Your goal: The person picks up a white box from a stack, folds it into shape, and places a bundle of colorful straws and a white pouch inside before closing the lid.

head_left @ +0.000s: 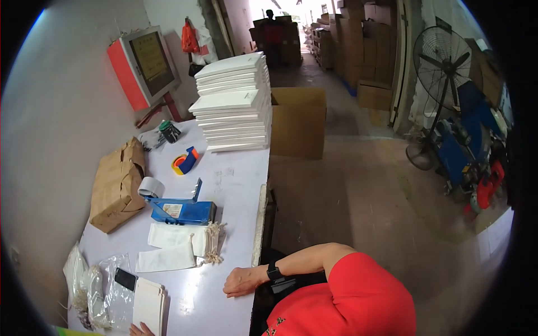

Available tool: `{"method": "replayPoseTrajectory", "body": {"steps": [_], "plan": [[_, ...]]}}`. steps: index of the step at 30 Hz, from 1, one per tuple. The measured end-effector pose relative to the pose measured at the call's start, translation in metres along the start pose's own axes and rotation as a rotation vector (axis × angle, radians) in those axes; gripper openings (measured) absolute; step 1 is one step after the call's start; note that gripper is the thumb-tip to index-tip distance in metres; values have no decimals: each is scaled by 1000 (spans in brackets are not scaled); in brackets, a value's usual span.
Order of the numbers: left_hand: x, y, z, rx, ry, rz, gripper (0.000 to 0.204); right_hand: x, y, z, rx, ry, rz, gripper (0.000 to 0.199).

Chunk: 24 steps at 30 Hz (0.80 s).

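Observation:
My left hand (pixel 142 330) shows only in part at the lower edge. Its fingers lie spread against a stack of flat white pieces (pixel 148 308), whose material I cannot make out. Beside this stack, a black phone (pixel 125 279) lies on clear plastic bags (pixel 116 302). My right hand (pixel 242 281) rests curled on the table's near right edge, a black watch at its wrist, with nothing visible in it. Farther up lie white cloth drawstring pouches (pixel 178 246) with bunched beige cord ends, just in front of a blue tape dispenser (pixel 182 210).
On the white table (pixel 235 196) stand tall piles of white flat boxes (pixel 232 112), a brown paper parcel (pixel 117 185), a hand-held tape dispenser (pixel 185 161) and a dark jar (pixel 169 131). A large carton (pixel 300 123) stands beyond; a fan (pixel 445 67) stands right. Another person (pixel 273 33) is far back.

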<state>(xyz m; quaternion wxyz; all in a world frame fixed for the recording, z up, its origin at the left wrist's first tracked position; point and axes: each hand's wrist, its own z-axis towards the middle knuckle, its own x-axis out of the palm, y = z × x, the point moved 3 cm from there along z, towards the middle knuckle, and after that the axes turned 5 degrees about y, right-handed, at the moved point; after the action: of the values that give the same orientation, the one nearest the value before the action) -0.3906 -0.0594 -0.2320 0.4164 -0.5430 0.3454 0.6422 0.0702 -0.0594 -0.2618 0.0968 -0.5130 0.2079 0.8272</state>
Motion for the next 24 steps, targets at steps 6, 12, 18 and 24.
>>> {"method": "replayPoseTrajectory", "body": {"steps": [6, 12, 18, 24], "plan": [[-21, -20, -7, -27, -11, 96, 71, 1, -2, 4, -8, -1, 67, 26], [-38, -44, -26, -75, 54, 189, 71, -3, -4, 2, -46, -58, 79, 26], [-23, -37, -23, -91, 69, 141, 67, -6, -1, -3, -52, -38, 32, 26], [-27, -10, -19, -88, -76, -472, 42, -5, -2, 0, -60, -61, 109, 25]]}}
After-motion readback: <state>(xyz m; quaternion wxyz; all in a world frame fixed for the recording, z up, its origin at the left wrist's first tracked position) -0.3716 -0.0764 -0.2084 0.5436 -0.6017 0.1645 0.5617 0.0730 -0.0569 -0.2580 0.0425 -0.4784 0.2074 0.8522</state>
